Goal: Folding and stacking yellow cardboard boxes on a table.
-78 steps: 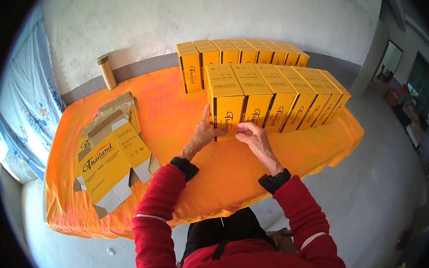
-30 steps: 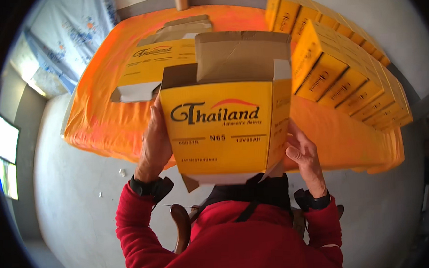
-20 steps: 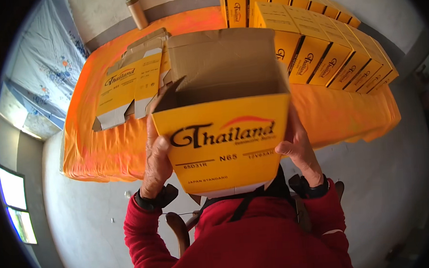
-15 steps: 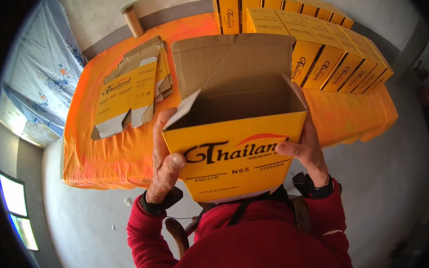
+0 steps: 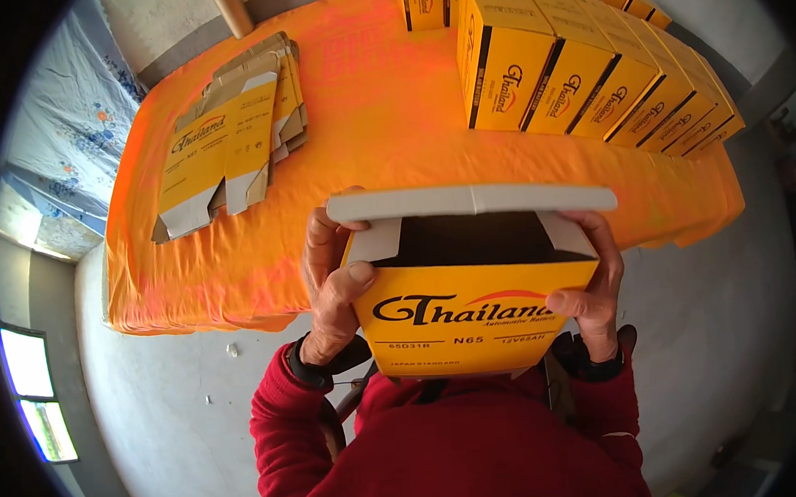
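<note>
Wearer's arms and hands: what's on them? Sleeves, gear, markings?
Left hand and right hand: bare, no gloves. Left sleeve and right sleeve: long, red, fleecy-looking; thin pale stripe on the right one. Black, bulky left wristband and right wristband.

Shows red-arced yellow on the held carton (image 5: 474,325), pink-mottled orange on the cloth (image 5: 375,151), flowered pale blue on the curtain (image 5: 72,130).

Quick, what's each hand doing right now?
Left hand: closed, holding the left side of the open-topped yellow box.
Right hand: closed, holding the right side of the same box.
</note>
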Motion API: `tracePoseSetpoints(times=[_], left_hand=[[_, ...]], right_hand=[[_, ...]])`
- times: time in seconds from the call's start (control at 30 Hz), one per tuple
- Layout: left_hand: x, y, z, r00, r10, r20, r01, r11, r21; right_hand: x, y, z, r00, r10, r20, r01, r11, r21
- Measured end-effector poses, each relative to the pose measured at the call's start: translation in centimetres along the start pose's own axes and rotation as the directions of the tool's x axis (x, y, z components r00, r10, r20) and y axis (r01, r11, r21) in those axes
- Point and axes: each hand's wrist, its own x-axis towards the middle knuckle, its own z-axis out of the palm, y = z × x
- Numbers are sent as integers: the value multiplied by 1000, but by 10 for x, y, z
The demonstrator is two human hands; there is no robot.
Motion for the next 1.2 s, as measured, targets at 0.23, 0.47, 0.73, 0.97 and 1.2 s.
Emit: tracePoseSetpoints(times=[0.23,0.47,0.73,0.97,1.2], left_hand=[[-5,-23,-6,989,-148,-8,148,989,-17],[-6,-33,1,993,-118,14,118,993,30],[-8,-34,-2,985,-171,-33,173,981,86],[-12,-37,1,999,-41,-13,42,993,112],[-12,-45,-7,985,150,84,-160,979,125]], right_hand=[[-1,9,-5,989,46,-144,-23,988,156],[-1,8,-17,978,132,-158,-119,989,94],[0,9,-22,983,119,-142,-117,993,20],[-2,16,-34,990,129,-60,-129,992,4],[-6,23,-39,997,50,61,-54,996,66]])
